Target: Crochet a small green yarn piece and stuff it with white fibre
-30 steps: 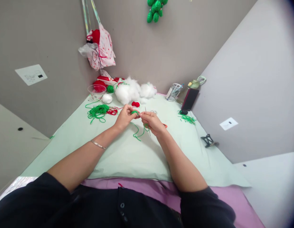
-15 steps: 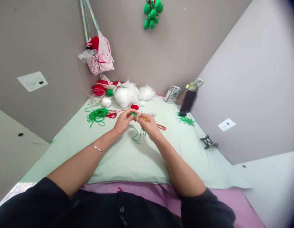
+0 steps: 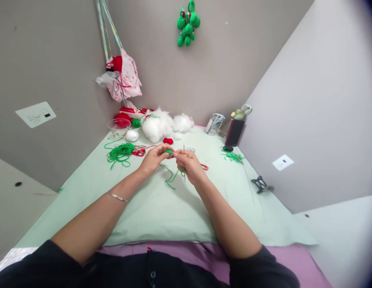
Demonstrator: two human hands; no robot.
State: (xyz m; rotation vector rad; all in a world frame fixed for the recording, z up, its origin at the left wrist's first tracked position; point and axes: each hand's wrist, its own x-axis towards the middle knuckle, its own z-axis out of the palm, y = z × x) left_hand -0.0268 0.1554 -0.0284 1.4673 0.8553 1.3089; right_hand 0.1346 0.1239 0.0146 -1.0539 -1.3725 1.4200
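Note:
My left hand (image 3: pixel 152 159) pinches a small green crochet piece (image 3: pixel 169 151) between thumb and fingers. Close against it, my right hand (image 3: pixel 192 166) is closed around a thin metal crochet hook with a yellow part (image 3: pixel 185 155), which stands nearly upright. The right fingertips meet the edge of the green piece. A green yarn tail (image 3: pixel 170 181) hangs below the hands onto the cloth. Just behind them lies a small red crocheted piece (image 3: pixel 168 141). An orange-red stitch holder or pin (image 3: pixel 205 167) shows partly beside the right hand.
White stuffing (image 3: pixel 157 126) is heaped at the back. Loose green yarn (image 3: pixel 119 154) and a clear bowl (image 3: pixel 119 129) lie left. Right are a glass of tools (image 3: pixel 215 125), a phone (image 3: pixel 234 133), yarn snippets (image 3: pixel 234 157) and a black clip (image 3: pixel 261 185). A pouch (image 3: pixel 130 76) hangs on the wall.
The hook has turned from leaning to nearly upright in my right hand, and its lower end now shows below the hand. The view has shifted slightly; both hands stay together.

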